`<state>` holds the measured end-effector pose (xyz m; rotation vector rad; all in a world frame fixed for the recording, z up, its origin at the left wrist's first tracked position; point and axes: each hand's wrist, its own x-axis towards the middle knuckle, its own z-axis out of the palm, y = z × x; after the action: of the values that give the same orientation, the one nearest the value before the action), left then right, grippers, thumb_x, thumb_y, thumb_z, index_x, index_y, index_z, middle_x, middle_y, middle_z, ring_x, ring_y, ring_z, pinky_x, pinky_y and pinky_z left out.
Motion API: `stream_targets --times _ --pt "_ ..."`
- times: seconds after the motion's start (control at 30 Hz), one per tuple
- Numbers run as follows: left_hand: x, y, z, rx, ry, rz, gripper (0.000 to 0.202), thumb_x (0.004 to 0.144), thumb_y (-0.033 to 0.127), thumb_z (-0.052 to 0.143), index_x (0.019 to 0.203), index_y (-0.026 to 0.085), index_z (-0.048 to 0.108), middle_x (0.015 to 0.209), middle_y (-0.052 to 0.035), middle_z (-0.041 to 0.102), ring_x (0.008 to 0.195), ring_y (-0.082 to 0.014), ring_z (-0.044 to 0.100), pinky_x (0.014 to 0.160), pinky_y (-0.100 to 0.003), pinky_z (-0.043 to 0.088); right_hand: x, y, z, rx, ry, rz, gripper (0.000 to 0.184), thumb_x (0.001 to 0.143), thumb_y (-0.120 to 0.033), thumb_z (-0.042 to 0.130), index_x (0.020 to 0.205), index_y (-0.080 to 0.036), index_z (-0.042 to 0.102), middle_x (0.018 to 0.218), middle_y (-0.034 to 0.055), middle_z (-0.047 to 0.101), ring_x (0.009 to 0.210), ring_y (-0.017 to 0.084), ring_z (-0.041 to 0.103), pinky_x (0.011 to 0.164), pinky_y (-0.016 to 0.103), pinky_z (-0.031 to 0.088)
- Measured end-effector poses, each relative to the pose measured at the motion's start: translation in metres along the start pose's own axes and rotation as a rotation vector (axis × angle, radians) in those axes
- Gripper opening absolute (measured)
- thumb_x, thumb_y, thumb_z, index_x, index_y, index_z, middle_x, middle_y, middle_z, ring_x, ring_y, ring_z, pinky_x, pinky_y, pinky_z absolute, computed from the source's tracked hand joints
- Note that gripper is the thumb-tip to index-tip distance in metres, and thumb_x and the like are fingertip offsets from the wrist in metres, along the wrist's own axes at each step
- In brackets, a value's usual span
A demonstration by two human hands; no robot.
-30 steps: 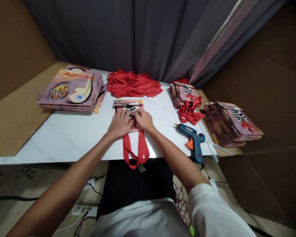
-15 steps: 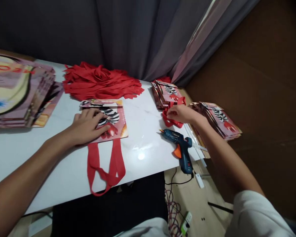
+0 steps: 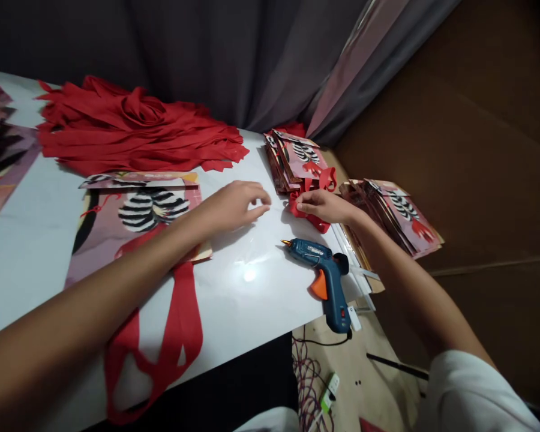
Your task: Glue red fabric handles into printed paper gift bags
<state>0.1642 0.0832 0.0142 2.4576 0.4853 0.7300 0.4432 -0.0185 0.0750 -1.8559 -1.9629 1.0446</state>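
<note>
My left hand hovers over the white table with its fingers apart and nothing in them, reaching toward the right. Under my left forearm lies a printed bag with a black-and-white striped picture, its red ribbon handles spread toward the table's front edge. My right hand pinches a red ribbon strap beside a stack of folded printed bags. Just in front of my right hand lies a blue glue gun with an orange trigger, its tip pointing left.
A large heap of red ribbons lies along the back of the table. Another stack of printed bags stands at the right, by a brown board. More printed pieces lie at far left. A power strip and cables are on the floor.
My left hand has lifted off the printed bag and moved right, toward my right hand. My right hand stays at the red strap. The view has shifted somewhat.
</note>
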Motion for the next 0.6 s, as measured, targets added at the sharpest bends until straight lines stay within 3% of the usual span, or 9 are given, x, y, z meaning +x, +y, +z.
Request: stream_targets --times 0.07,0.17,0.43,0.6 --pt "0.032 -0.005 0.02 -0.099 0.045 0.047 0.02 0.094 0.033 0.072 0.103 0.022 0.085 0.103 -0.0058 0.084 0.089 -0.0211 0.076 0.09 -0.035 0.06 0.002 -0.001 0.001 0.011 0.02 -0.023 0.026 0.103 -0.043 0.061 0.093 -0.02 0.07 0.087 0.0016 0.068 0.078 0.017 0.058 0.077 0.03 0.046" --pt "0.05 -0.012 0.041 -0.221 0.054 0.104 0.02 0.087 0.031 0.082 0.105 0.023 0.088 0.107 -0.0064 0.086 0.093 -0.0222 0.079 0.091 -0.035 0.062 0.001 -0.003 0.002 -0.015 0.031 -0.025 0.023 0.105 -0.038 0.06 0.094 -0.02 0.07 0.084 0.0006 0.066 0.075 0.016 0.054 0.074 0.03 0.044" --pt "0.037 -0.009 0.058 -0.346 0.131 0.106 0.022 0.09 0.038 0.085 0.106 0.024 0.09 0.11 -0.008 0.088 0.098 -0.0238 0.083 0.092 -0.036 0.069 0.002 0.003 0.015 0.151 0.061 -0.003 0.025 0.106 -0.036 0.06 0.092 -0.019 0.071 0.084 0.0007 0.066 0.076 0.015 0.055 0.075 0.031 0.044" --pt "0.039 -0.014 0.064 -0.385 0.205 0.089 0.017 0.094 0.036 0.08 0.098 0.023 0.091 0.106 -0.0077 0.088 0.092 -0.0229 0.084 0.083 -0.034 0.069 0.005 -0.001 0.022 0.259 0.103 0.013 0.028 0.103 -0.043 0.065 0.09 -0.018 0.069 0.079 0.0004 0.063 0.074 0.015 0.054 0.071 0.03 0.044"
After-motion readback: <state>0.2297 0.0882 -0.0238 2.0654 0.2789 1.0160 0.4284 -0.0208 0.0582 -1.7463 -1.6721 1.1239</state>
